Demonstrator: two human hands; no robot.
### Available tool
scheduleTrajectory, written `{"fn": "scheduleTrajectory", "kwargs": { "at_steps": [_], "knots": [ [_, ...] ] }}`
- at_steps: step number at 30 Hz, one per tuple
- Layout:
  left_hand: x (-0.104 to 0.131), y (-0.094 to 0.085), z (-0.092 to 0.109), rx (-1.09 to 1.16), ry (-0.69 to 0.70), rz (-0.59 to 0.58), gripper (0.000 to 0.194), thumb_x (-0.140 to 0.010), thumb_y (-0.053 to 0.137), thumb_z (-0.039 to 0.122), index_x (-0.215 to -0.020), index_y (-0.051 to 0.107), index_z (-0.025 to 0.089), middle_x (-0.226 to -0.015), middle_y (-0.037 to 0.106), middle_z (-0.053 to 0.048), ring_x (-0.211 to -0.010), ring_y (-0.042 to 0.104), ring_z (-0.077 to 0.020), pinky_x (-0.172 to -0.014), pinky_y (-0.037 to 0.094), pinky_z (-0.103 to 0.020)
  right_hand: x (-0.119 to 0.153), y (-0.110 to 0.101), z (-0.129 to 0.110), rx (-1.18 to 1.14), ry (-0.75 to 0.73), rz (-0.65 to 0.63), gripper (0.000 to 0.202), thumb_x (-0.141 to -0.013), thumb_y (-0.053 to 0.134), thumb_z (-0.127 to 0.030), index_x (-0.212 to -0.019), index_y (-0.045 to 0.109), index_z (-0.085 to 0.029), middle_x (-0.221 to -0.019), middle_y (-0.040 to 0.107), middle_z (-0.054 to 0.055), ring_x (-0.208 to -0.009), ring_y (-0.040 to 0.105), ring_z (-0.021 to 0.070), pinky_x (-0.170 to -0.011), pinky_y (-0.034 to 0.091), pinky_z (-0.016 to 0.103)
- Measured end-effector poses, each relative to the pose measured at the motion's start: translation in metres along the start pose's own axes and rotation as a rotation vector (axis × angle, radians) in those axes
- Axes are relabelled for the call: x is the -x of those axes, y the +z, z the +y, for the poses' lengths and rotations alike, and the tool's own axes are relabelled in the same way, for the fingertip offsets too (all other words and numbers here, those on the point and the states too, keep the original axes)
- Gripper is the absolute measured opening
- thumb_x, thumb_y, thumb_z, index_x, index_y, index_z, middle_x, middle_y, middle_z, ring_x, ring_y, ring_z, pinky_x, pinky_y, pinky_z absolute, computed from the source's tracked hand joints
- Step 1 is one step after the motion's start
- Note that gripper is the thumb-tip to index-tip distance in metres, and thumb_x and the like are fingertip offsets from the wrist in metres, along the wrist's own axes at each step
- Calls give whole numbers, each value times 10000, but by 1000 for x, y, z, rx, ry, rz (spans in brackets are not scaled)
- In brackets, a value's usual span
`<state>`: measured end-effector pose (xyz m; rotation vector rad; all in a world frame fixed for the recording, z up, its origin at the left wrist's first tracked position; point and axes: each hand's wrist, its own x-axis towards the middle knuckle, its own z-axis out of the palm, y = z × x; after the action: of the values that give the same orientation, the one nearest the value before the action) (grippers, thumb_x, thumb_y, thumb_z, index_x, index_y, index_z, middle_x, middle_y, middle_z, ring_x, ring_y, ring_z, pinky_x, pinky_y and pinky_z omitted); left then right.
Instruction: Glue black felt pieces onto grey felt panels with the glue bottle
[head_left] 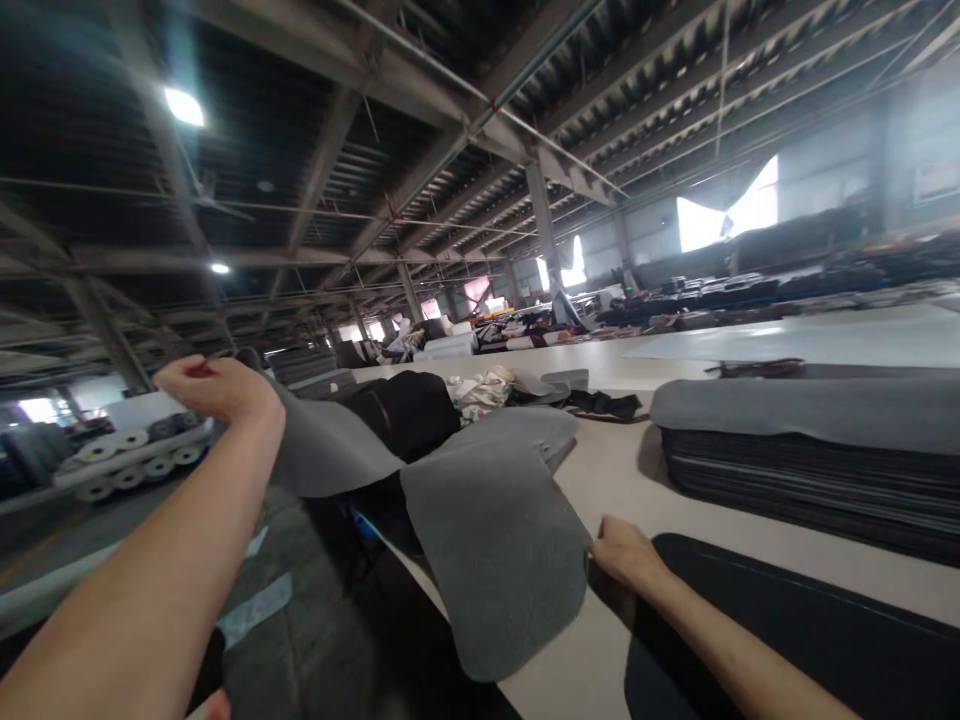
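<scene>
My left hand [217,388] is raised at the left, fingers curled closed. A grey sheet of mat material [330,445] runs up behind that wrist, and its edge seems to be in the fingers. My right hand [624,550] is closed at the right edge of a grey rounded-corner mat [499,550], which hangs over the table's near edge. Its fingertips are partly hidden. Under my right forearm lies a black mat [795,640] with rounded corners. Whether the two grey parts are one piece I cannot tell.
A thick stack of dark mats [817,490] with a grey top stands right on the pale table [607,460]. A black bundle [412,410] and crumpled cloth [484,392] lie behind the grey mat. White rolls [127,465] sit on a rack at left, beyond the floor.
</scene>
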<state>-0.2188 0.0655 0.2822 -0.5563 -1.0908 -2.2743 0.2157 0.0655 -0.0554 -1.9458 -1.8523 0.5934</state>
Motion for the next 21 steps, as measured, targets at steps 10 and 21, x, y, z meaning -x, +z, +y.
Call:
{"fn": "scheduleTrajectory", "kwargs": {
  "at_steps": [10,21],
  "knots": [
    [112,-5,89,493,-227,-591,255,-748,465,-45,-869,499,177,-665,484,61,-563,514,-131,-557,454,-255,23,-33,-7,-88,-150,200,290,-841,486,-85,-1114,548,-161,-1139,630,120,-1039,616,274,-809,414,344],
    [161,-13,179,773,-440,-704,166,-781,479,50,-841,518,200,-632,534,48,-579,564,-124,-542,457,-218,86,-68,-43,-1021,-568,-352,895,-739,788,-594,-1456,360,-271,-1523,357,107,-1242,511,257,-918,510,344]
  ]
}}
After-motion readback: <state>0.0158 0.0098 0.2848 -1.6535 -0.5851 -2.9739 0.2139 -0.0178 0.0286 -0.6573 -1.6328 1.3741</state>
